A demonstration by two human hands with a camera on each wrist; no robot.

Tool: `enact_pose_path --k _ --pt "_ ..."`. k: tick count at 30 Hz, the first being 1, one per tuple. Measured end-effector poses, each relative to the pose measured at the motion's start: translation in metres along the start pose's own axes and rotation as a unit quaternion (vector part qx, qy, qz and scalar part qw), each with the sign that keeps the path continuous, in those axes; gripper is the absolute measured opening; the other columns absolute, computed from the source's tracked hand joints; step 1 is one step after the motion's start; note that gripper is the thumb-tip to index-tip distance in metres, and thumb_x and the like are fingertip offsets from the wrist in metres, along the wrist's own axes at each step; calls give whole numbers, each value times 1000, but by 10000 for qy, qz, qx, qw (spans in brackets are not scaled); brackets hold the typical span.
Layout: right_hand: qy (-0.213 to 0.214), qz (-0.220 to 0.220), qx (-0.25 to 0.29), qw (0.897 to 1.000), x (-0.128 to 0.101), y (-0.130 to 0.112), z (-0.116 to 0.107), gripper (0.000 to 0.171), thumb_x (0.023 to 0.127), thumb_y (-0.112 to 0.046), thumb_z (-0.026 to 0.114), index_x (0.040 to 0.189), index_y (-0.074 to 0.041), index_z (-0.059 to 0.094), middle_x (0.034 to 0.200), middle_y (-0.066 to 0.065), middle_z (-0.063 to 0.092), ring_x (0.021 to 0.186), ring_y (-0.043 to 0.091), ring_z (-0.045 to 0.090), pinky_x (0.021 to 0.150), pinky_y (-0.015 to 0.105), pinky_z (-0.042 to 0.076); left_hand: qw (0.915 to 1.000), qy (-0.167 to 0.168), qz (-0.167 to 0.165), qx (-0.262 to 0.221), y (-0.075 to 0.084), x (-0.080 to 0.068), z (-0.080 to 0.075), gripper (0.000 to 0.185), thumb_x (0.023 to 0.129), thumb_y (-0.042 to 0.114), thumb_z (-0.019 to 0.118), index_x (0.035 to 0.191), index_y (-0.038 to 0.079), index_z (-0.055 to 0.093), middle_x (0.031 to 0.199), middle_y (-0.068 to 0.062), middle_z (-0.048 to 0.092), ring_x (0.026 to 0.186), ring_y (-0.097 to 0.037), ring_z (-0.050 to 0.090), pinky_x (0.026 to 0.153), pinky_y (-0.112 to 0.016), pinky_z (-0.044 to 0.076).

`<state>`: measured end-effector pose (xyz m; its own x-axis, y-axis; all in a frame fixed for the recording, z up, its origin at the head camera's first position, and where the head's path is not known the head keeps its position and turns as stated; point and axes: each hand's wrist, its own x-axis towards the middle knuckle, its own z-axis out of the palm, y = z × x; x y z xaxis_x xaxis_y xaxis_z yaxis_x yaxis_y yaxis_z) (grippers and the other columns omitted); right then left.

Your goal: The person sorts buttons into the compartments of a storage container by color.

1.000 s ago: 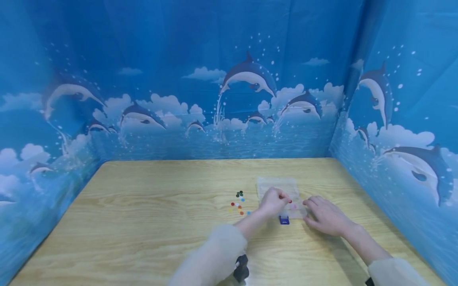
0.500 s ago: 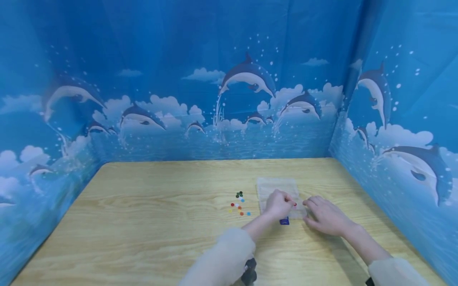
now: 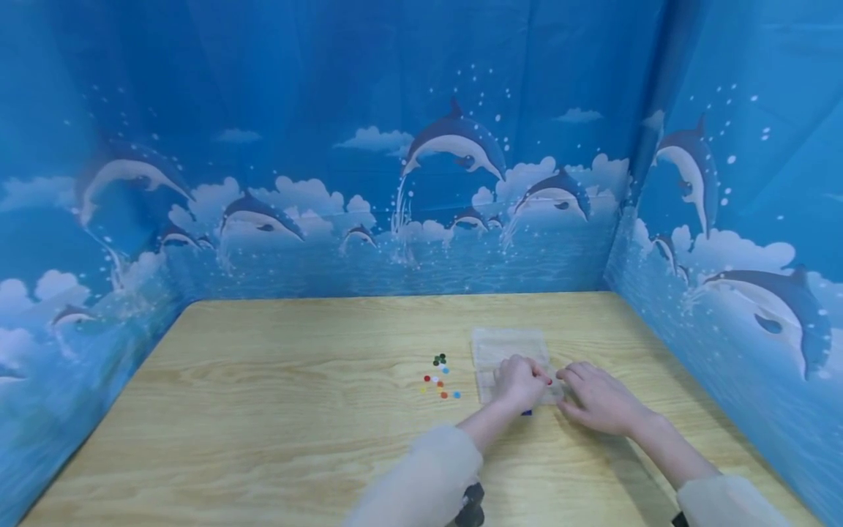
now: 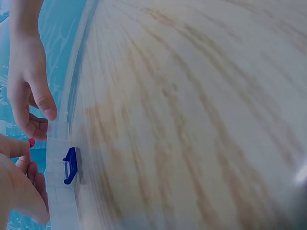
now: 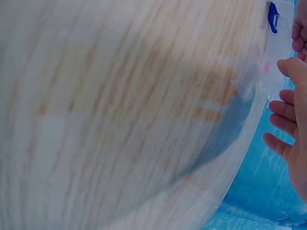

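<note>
A clear plastic box (image 3: 507,340) with a blue latch (image 4: 70,165) lies on the right part of the table, seemingly with its lid laid back. Over its near part, my left hand (image 3: 516,382) pinches a small red disc (image 4: 31,143) between thumb and finger. The disc is close to the box's right end. My right hand (image 3: 599,395) rests at that end, fingers loosely bent and holding nothing; whether they touch the box is hard to tell. Inside the box a pink spot (image 5: 266,67) shows near the right thumb. The left forearm partly hides the latch in the head view.
Left of the box, several small discs lie loose on the wooden table (image 3: 296,380): dark green discs (image 3: 440,359), a red disc (image 3: 426,378), orange discs (image 3: 444,395) and blue discs (image 3: 457,395), with white and yellow ones. A dolphin-print curtain (image 3: 329,183) surrounds the table's back and sides.
My left hand has moved right across the box with the red disc pinched, toward the right end, covering more of the latch. The right hand has stayed in place.
</note>
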<state>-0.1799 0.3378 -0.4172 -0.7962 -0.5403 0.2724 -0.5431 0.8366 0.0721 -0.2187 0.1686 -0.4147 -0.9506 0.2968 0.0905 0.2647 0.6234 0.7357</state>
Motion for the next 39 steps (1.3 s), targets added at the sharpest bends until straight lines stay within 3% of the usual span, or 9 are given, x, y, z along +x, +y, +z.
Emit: enact_pose_path --k 8,20,31,39 --pt "-47 49 18 10000 -1 0 1 43 80 -25 68 108 5 58 103 15 59 97 31 55 81 46 47 9996 126 -157 219 2 0 5 9 76 19 66 70 24 71 78 10 50 82 -11 47 80 -29 34" --pt "85 -66 -6 9999 1 1 2 44 79 -25 69 107 7 58 100 15 59 95 30 55 81 44 46 9985 85 -481 227 7 2 5 8 77 24 68 69 23 68 79 10 51 81 -12 47 86 -31 33" --pt "-103 74 60 9999 2 0 -1 44 79 -24 69 108 7 57 102 16 58 96 31 55 82 46 46 9968 35 -585 -537 7 4 -9 7 76 15 68 73 21 71 80 13 60 89 -14 53 94 -35 33" --pt "-104 137 -11 9999 1 -1 0 45 78 -26 69 108 6 57 103 18 58 97 33 55 83 48 45 9942 -32 -712 -811 4 3 -18 6 78 21 71 72 22 70 77 13 61 88 -15 51 91 -37 35"
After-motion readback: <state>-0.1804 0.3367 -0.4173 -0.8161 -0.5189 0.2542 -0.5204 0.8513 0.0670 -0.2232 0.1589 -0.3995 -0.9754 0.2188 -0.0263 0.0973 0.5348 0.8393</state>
